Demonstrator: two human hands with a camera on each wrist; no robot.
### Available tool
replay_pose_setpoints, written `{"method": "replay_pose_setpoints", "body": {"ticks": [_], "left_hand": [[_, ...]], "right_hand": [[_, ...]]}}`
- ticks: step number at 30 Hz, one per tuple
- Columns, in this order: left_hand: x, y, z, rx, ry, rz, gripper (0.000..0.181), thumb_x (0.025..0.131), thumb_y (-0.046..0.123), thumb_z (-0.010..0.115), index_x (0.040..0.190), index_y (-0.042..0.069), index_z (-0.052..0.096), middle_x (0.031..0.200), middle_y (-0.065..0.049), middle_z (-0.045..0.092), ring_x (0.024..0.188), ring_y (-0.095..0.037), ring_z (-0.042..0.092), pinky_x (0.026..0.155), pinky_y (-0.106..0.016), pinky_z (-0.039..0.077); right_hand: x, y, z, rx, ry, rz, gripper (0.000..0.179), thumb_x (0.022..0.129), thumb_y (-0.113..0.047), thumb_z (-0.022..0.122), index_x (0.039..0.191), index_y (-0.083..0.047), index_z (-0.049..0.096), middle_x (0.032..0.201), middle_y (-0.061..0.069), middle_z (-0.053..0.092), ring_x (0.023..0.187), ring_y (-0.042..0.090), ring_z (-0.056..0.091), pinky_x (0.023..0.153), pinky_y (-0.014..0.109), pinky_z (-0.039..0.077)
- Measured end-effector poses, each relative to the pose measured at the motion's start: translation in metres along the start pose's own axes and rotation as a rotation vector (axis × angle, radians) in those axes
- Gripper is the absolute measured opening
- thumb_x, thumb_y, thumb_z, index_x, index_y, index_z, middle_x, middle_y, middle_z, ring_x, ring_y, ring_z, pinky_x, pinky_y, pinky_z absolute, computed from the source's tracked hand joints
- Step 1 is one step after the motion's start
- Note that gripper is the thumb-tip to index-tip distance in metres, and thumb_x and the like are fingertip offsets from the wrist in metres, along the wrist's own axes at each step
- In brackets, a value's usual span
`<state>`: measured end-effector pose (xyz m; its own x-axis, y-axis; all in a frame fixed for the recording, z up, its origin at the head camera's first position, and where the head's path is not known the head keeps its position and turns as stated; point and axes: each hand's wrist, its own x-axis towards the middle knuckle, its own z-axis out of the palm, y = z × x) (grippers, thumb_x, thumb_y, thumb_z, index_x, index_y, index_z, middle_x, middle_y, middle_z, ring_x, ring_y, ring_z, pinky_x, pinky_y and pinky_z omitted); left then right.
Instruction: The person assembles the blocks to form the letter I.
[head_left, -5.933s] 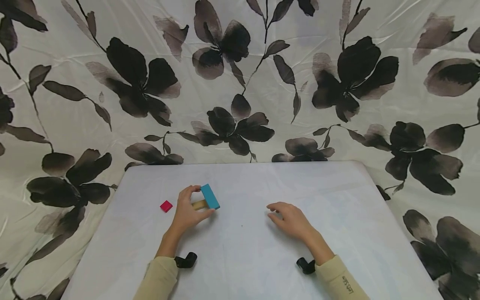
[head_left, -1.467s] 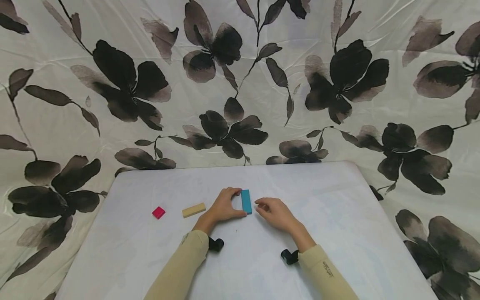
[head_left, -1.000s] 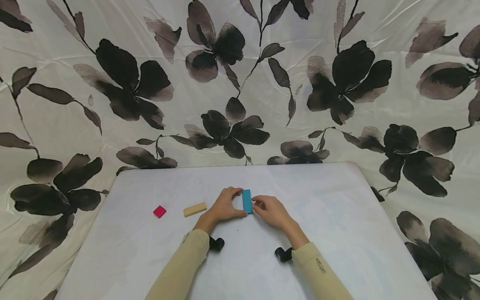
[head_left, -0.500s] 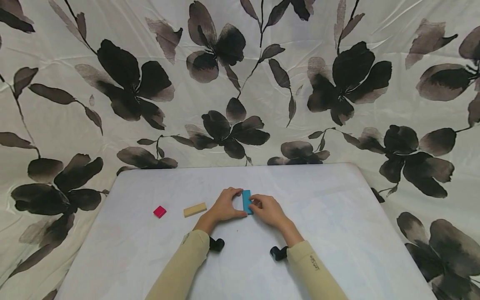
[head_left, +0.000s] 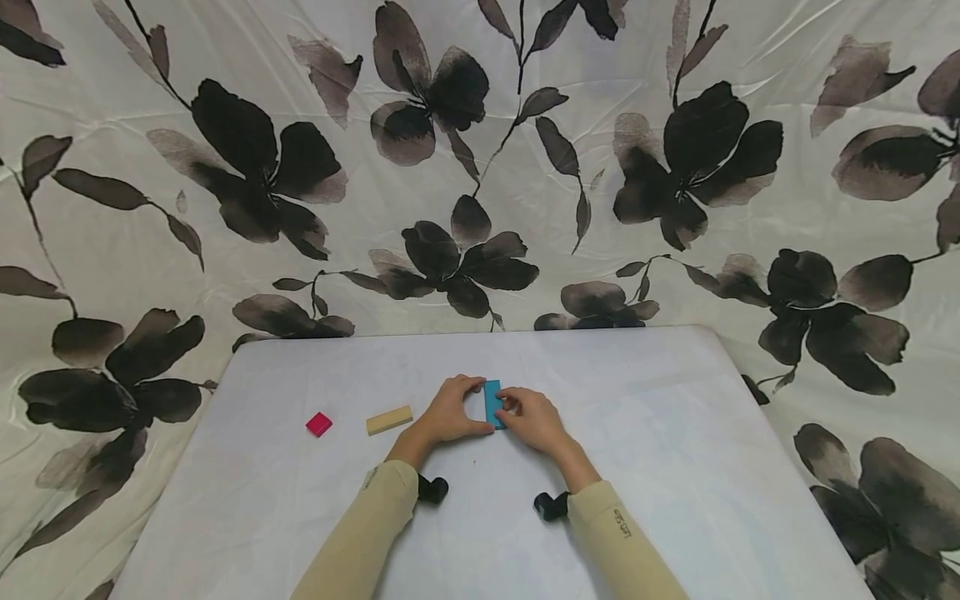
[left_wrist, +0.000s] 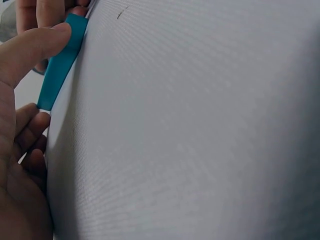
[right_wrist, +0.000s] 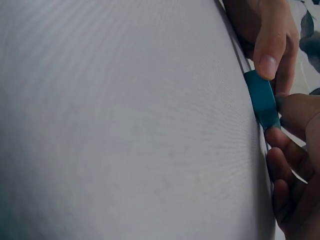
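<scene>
In the head view a flat blue block (head_left: pixel 492 403) stands out at the middle of the table, its long side running away from me. My left hand (head_left: pixel 448 412) holds it from the left by its far and near ends, fingers and thumb spread to span it. From the right, my right hand (head_left: pixel 537 418) has curled fingertips over the block's right side. The right wrist view shows the right thumb (right_wrist: pixel 295 109) against the blue block (right_wrist: pixel 262 97), with curled fingers beside its lower end. In the left wrist view the left thumb (left_wrist: pixel 52 40) presses on the blue block (left_wrist: pixel 62 62).
A tan wooden block (head_left: pixel 389 420) lies left of my left hand. Farther left sits a small red block (head_left: pixel 318 424). Everything stands on a white table (head_left: pixel 637 467), with a floral curtain (head_left: pixel 570 167) behind it.
My left hand has brought the blue block rightward, away from the tan block, and set it at the table's middle. My right hand has moved left until its fingertips reached the blue block.
</scene>
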<state>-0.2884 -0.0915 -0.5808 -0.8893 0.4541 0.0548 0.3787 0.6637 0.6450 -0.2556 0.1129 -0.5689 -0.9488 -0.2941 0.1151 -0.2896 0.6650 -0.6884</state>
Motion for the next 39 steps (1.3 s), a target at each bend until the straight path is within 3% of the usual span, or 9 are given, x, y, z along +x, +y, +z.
{"method": "replay_pose_setpoints", "body": {"ticks": [16, 25, 39], "left_hand": [[0.0, 0.0, -0.001, 0.007, -0.019, -0.021, 0.087, 0.068, 0.047, 0.085, 0.139, 0.011, 0.05, 0.116, 0.001, 0.055, 0.113, -0.02, 0.045, 0.1, -0.04, 0.038], [0.001, -0.001, -0.001, -0.002, -0.021, -0.013, 0.087, 0.068, 0.048, 0.085, 0.139, 0.011, 0.051, 0.116, 0.001, 0.055, 0.114, -0.021, 0.045, 0.101, -0.04, 0.038], [0.002, -0.001, -0.002, 0.004, -0.019, -0.02, 0.087, 0.067, 0.045, 0.086, 0.139, 0.012, 0.051, 0.116, 0.001, 0.055, 0.115, -0.021, 0.045, 0.102, -0.04, 0.037]], "right_hand": [[0.007, 0.006, 0.005, 0.164, 0.005, 0.093, 0.032, 0.086, -0.019, 0.075, 0.117, -0.011, 0.068, 0.086, -0.004, 0.065, 0.06, 0.012, 0.05, 0.055, 0.026, 0.041], [0.01, 0.002, 0.004, 0.155, 0.034, 0.133, 0.031, 0.086, -0.02, 0.075, 0.115, -0.011, 0.07, 0.079, -0.005, 0.066, 0.074, 0.012, 0.057, 0.075, 0.034, 0.046], [0.011, -0.001, 0.004, 0.156, 0.034, 0.178, 0.031, 0.085, -0.02, 0.076, 0.115, -0.012, 0.07, 0.078, -0.006, 0.065, 0.075, 0.012, 0.057, 0.077, 0.037, 0.046]]}}
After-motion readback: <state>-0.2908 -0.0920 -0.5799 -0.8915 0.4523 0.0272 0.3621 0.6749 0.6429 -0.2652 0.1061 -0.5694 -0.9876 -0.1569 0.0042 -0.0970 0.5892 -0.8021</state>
